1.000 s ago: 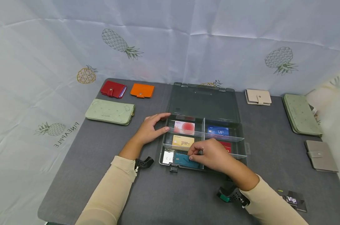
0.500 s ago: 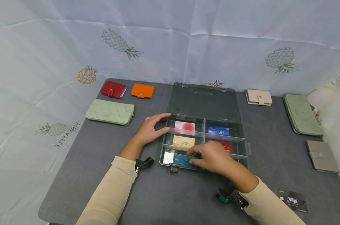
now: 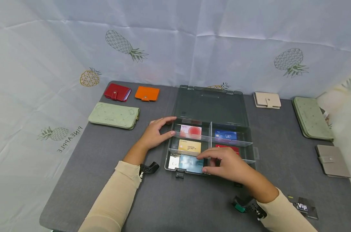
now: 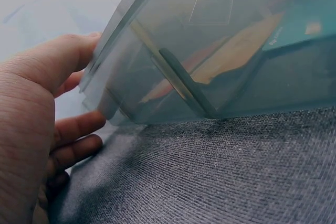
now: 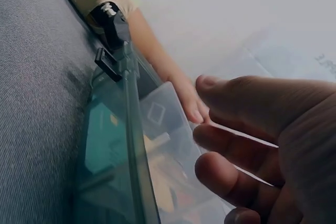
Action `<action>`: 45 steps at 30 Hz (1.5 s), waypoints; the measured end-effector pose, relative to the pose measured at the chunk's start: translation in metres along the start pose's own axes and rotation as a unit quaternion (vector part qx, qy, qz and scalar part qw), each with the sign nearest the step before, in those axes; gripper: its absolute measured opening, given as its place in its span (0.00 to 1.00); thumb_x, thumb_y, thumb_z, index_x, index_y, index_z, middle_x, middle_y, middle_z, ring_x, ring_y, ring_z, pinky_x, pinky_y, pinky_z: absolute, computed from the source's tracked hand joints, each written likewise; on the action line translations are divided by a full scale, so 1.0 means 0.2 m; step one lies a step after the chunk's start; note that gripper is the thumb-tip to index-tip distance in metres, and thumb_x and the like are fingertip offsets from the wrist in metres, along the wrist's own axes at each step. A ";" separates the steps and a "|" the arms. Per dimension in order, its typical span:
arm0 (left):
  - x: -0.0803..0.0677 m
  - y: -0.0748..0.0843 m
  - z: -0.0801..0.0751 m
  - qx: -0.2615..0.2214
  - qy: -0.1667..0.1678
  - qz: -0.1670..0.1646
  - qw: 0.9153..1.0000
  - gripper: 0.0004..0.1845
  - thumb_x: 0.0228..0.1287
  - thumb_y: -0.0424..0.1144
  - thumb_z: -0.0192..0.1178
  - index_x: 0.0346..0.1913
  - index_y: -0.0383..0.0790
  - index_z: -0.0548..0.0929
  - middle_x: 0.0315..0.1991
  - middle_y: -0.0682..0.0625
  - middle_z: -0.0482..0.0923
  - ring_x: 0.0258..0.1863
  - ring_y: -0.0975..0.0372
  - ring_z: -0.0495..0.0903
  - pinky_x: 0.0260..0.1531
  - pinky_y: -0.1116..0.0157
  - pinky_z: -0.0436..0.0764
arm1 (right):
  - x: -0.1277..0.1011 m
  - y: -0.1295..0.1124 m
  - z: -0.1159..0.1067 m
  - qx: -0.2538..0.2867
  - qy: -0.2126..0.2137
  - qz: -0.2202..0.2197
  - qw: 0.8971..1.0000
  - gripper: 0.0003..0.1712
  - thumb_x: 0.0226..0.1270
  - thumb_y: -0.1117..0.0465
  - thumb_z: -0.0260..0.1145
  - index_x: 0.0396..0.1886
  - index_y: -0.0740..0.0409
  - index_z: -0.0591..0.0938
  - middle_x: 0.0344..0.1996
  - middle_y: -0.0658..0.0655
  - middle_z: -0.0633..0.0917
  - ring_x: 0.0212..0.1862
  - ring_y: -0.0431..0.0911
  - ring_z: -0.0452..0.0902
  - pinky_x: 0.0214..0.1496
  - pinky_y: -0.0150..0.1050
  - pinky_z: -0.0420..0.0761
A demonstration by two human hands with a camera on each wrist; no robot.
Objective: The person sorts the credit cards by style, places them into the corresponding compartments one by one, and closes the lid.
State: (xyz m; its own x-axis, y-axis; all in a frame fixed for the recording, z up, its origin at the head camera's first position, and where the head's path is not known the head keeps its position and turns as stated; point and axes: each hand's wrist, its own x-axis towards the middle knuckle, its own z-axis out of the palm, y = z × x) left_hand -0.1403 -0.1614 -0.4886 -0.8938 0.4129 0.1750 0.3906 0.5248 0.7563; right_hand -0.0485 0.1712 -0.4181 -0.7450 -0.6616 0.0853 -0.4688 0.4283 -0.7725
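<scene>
A clear grey divided box (image 3: 211, 106) lies with its lid back. My left hand (image 3: 155, 133) rests against its left side; the left wrist view shows the thumb at the rim and fingers beside the wall (image 4: 131, 77). My right hand (image 3: 229, 164) hovers over the front of the box, thumb and fingers apart, with nothing between them in the right wrist view. Just left of its fingertips, a teal card (image 3: 190, 163) lies in the front left compartment. Behind it are a gold card (image 3: 189, 146) and a pink-and-white card (image 3: 190, 131). On the right are a blue VIP card (image 3: 225, 134) and a partly hidden red card (image 3: 227, 149).
Red (image 3: 116, 92), orange (image 3: 147, 93) and long green (image 3: 114, 115) wallets lie at the left. A cream wallet (image 3: 267, 100), green wallet (image 3: 312, 118) and taupe wallet (image 3: 333, 160) lie at the right. Black VIP cards (image 3: 304, 207) sit by the right sleeve.
My right thumb and fingers have spread and drawn back to the right off the teal card, which now shows more fully and looks paler. The left hand has stayed put.
</scene>
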 end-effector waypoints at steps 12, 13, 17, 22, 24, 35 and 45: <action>0.00 0.00 0.00 -0.002 0.002 0.005 1.000 0.34 0.72 0.55 0.67 0.77 0.50 0.76 0.70 0.49 0.79 0.67 0.55 0.77 0.73 0.45 0.59 | -0.34 0.05 -0.17 0.001 0.108 0.011 0.994 0.24 0.58 0.71 0.83 0.52 0.49 0.90 0.31 0.41 0.82 0.25 0.37 0.70 0.24 0.32 0.69; 0.00 0.00 0.00 -0.003 0.002 0.004 1.000 0.34 0.72 0.55 0.68 0.77 0.50 0.76 0.70 0.49 0.79 0.67 0.55 0.77 0.73 0.45 0.59 | -0.38 0.06 -0.19 0.000 0.115 0.019 0.993 0.24 0.58 0.72 0.82 0.53 0.49 0.90 0.31 0.41 0.82 0.24 0.37 0.69 0.24 0.33 0.69; 0.00 0.00 0.00 -0.003 0.002 0.002 1.000 0.34 0.72 0.53 0.68 0.77 0.50 0.76 0.70 0.49 0.79 0.67 0.55 0.77 0.74 0.46 0.59 | -0.55 0.11 -0.25 -0.018 0.139 0.081 0.987 0.24 0.57 0.73 0.82 0.53 0.53 0.90 0.32 0.44 0.81 0.25 0.39 0.69 0.25 0.35 0.68; 0.00 -0.01 0.00 0.000 0.001 0.002 1.000 0.34 0.71 0.54 0.68 0.77 0.50 0.75 0.70 0.49 0.79 0.67 0.55 0.77 0.73 0.46 0.60 | -0.76 0.19 -0.31 -0.059 0.156 0.161 0.973 0.24 0.58 0.70 0.83 0.54 0.54 0.89 0.37 0.46 0.82 0.31 0.39 0.71 0.28 0.35 0.67; 0.00 -0.01 0.00 0.001 0.000 0.002 1.000 0.35 0.72 0.56 0.68 0.78 0.51 0.75 0.70 0.49 0.79 0.67 0.55 0.77 0.73 0.45 0.59 | -0.85 0.23 -0.32 -0.079 0.156 0.183 0.967 0.24 0.57 0.68 0.83 0.55 0.54 0.89 0.42 0.42 0.84 0.35 0.38 0.74 0.31 0.33 0.68; 0.00 0.00 0.00 0.002 0.000 0.000 1.000 0.34 0.72 0.54 0.68 0.78 0.51 0.75 0.70 0.49 0.79 0.66 0.55 0.77 0.73 0.45 0.60 | -1.28 0.45 -0.42 -0.141 0.058 0.361 0.920 0.36 0.63 0.49 0.83 0.64 0.62 0.82 0.61 0.68 0.78 0.57 0.35 0.68 0.45 0.50 0.78; 0.00 0.00 0.00 0.007 -0.002 -0.005 1.000 0.34 0.72 0.53 0.68 0.78 0.51 0.75 0.70 0.49 0.79 0.67 0.55 0.76 0.73 0.46 0.60 | -1.53 0.64 -0.42 -0.203 0.141 0.202 0.948 0.41 0.25 0.63 0.94 0.48 0.55 0.86 0.50 0.30 0.74 0.53 0.16 0.56 0.55 0.20 0.52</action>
State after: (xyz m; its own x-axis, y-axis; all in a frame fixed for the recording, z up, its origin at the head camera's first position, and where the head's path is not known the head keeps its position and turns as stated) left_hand -0.1405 -0.1616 -0.4892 -0.8968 0.4103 0.1657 0.3850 0.5390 0.7492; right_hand 0.0806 0.4801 -0.4909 -0.9730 -0.2267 0.0435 -0.2196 0.8508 -0.4774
